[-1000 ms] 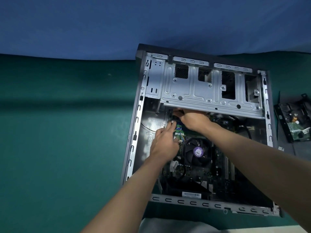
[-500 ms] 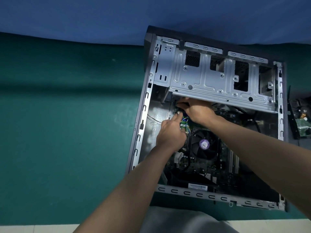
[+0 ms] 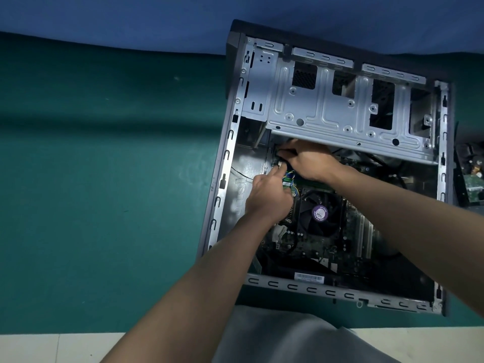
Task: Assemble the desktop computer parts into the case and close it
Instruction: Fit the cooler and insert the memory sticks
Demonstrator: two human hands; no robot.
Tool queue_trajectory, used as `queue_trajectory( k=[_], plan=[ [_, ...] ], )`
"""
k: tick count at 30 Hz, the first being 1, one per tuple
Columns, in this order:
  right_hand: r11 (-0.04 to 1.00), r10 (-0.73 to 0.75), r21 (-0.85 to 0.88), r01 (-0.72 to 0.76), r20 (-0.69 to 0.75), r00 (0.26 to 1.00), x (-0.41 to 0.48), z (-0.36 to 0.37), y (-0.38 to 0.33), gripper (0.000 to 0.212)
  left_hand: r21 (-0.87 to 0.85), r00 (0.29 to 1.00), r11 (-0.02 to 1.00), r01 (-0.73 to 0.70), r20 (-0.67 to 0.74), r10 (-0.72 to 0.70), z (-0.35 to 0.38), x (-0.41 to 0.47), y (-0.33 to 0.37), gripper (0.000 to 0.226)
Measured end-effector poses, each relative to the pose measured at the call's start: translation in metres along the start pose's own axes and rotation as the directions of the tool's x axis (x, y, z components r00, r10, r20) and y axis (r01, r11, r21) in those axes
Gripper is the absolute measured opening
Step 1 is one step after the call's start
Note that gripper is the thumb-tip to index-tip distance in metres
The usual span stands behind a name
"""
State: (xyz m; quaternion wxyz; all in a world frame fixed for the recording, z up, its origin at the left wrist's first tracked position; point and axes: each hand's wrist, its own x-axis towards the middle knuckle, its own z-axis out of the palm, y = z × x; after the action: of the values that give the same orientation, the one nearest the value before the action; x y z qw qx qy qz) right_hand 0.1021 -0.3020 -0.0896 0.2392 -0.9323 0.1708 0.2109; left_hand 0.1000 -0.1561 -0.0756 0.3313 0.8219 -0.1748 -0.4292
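The work surface is a table (image 3: 104, 179) with a teal-green covering, seen from its near edge. A broad band of shadow runs across its left half. Two items lie directly on it.

1. The computer case (image 3: 337, 293) lies flat on one side, open face up, right of centre. It is set at an angle to the near edge, its dark front panel toward the far edge.
2. A dark component (image 3: 465, 163) lies just beside the right side of the case, cut off by the frame edge. A green circuit board (image 3: 475, 185) shows on it. Whether it touches the case cannot be told.
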Motion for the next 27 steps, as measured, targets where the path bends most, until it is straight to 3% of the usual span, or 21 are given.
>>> queue_trajectory(
  k=[5, 15, 27],
  plan=[
    [0.999, -0.041, -0.024, 0.043, 0.065, 0.997, 0.002, -0.005, -0.006, 0.027, 0.013, 1.000, 1.000, -0.002, -0.001, 0.002, -0.001, 0.000, 0.001, 0.063],
    [0.993, -0.052, -0.105, 0.053, 0.014, 0.999, -0.001, -0.007, -0.011, 0.026, 0.005, 1.000, 1.000, 0.003, 0.000, -0.003, -0.002, -0.002, 0.003, 0.062],
    [0.978, -0.105, -0.169, 0.119, 0.093, 0.990, 0.002, -0.010, -0.012, 0.018, 0.005, 1.000, 1.000, -0.002, -0.005, 0.002, -0.004, -0.004, 0.005, 0.060]
  ],
)
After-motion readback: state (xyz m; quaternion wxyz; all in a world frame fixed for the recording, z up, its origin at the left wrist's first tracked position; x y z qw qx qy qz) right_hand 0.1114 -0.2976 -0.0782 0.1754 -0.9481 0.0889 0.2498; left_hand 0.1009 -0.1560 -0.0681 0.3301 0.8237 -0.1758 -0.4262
